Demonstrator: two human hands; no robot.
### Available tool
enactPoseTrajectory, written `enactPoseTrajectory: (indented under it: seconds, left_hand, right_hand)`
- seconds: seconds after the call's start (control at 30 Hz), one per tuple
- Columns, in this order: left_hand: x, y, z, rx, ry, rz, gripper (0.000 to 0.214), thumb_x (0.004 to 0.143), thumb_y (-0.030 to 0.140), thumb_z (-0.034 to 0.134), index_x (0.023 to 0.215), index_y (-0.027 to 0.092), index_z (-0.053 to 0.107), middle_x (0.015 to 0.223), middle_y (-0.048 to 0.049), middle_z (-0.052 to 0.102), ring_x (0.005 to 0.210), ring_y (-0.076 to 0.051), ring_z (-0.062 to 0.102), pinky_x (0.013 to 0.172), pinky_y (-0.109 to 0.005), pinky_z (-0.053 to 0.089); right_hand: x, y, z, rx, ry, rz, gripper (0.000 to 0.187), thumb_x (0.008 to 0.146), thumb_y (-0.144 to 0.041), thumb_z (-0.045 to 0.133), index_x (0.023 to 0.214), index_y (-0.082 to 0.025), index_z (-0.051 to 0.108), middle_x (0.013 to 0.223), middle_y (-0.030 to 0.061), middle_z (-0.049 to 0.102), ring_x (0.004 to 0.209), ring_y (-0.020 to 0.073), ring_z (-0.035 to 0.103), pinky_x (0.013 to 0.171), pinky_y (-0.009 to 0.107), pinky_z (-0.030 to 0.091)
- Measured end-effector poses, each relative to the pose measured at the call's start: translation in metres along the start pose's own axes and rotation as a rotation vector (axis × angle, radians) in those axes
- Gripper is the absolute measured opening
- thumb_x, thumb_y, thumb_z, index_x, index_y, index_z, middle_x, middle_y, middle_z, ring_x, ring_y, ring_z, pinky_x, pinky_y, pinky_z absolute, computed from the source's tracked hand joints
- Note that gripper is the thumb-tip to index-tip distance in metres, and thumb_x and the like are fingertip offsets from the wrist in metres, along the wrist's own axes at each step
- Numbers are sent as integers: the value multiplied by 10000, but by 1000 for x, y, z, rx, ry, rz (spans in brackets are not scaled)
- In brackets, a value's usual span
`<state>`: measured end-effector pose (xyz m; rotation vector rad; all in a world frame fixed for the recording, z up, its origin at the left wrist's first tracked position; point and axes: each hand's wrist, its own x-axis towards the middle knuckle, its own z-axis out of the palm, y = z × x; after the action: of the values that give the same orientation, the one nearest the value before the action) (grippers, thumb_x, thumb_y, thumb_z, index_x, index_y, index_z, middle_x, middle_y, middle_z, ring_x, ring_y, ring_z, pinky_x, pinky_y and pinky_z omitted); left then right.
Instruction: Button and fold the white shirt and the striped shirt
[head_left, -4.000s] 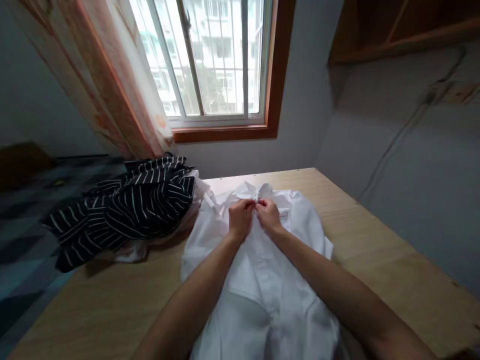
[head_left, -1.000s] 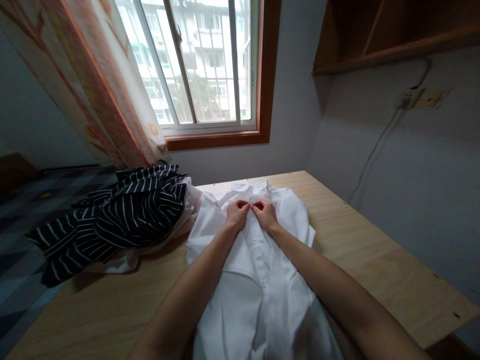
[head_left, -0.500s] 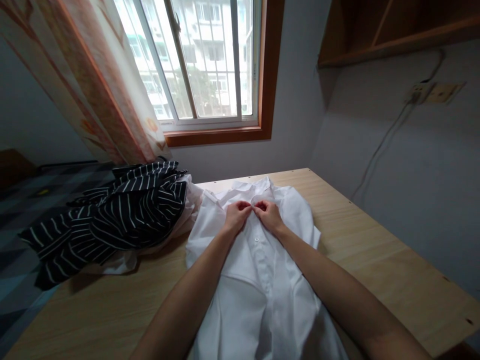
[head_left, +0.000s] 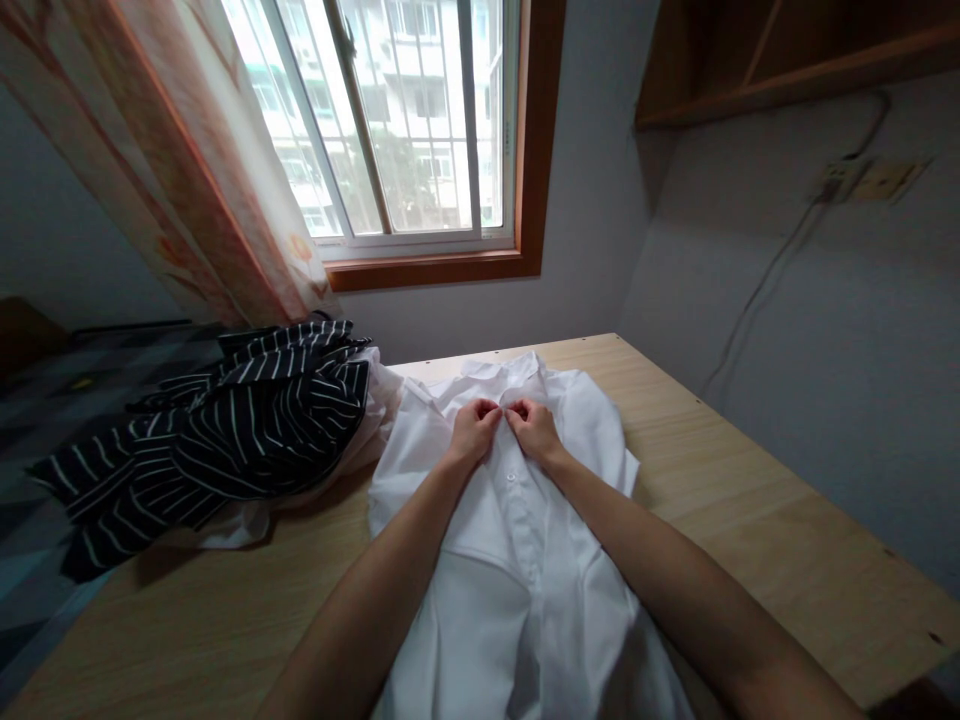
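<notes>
Both L hand [head_left: 475, 430] & R hand [head_left: 535, 430] angled inward, almost touching; we've fingers [head_left: 487, 408] of each pinched tight on front of white shirt [head_left: 487, 600], just below collar [head_left: 519, 374]. Shirt's on wood table [head_left: 750, 500], approx. ctr; 1 btn. [head_left: 511, 477] nearer us.

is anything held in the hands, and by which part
The white shirt: the left hand and right hand pinch its front placket, just below the collar. Exact spot hidden.

Head view, down over hands [head_left: 474, 433] toward window [head_left: 420, 130]
</notes>
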<state>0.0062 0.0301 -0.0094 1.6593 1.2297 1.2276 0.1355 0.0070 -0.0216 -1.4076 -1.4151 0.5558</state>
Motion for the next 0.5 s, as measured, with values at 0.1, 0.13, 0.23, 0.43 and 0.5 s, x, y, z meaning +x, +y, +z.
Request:
enactPoseTrajectory:
  seconds: [0.1, 0.13, 0.23, 0.43, 0.5]
  left_hand:
    - [0, -2, 1, 4, -9, 49, 50, 699, 194, 616, 672, 155, 631, 656, 5, 633, 637, -126, 558, 641, -237, 445]
    - [-1, -2, 2, 16, -7, 73, 43, 700, 187, 619, 674, 156, 632, 668, 1, 638, 648, -129, 562, 650, -239, 446]
    - [-3, -1, 3, 38, 0, 127, 50, 722, 192, 620, 700, 159, 651, 694, -12, 657, 667, -138, 574, 664, -249, 453]
    - [-5, 0, 2, -72, 17, 106, 134, 749, 230, 600, 776, 158, 711, 767, -40, 714, 720, -164, 633, 705, -276, 492]
    - [-5, 0, 1, -108, 18, 90, 145, 725, 236, 626, 807, 153, 712, 766, -41, 718, 703, -165, 638, 685, -276, 499]
  right_hand:
    - [-1, 1, 1, -21, 10, 22, 110, 786, -259, 569, 764, -189, 651, 762, 47, 700, 712, 195, 631, 676, 295, 467]
    - [-1, 1, 1, -14, 13, 27, 112, 784, -261, 569, 763, -188, 651, 764, 50, 699, 715, 198, 631, 680, 300, 467]
    - [-1, 3, 1, 71, -5, 30, 122, 775, -276, 568, 755, -183, 644, 759, 54, 690, 704, 197, 624, 678, 303, 468]
    - [1, 5, 1, 274, -7, 49, 206, 751, -365, 592, 774, -169, 649, 719, 40, 671, 668, 182, 602, 642, 290, 462]
    - [1, 5, 1, 315, -11, 48, 225, 743, -383, 597, 774, -167, 652, 704, 34, 666, 654, 175, 593, 640, 287, 462]
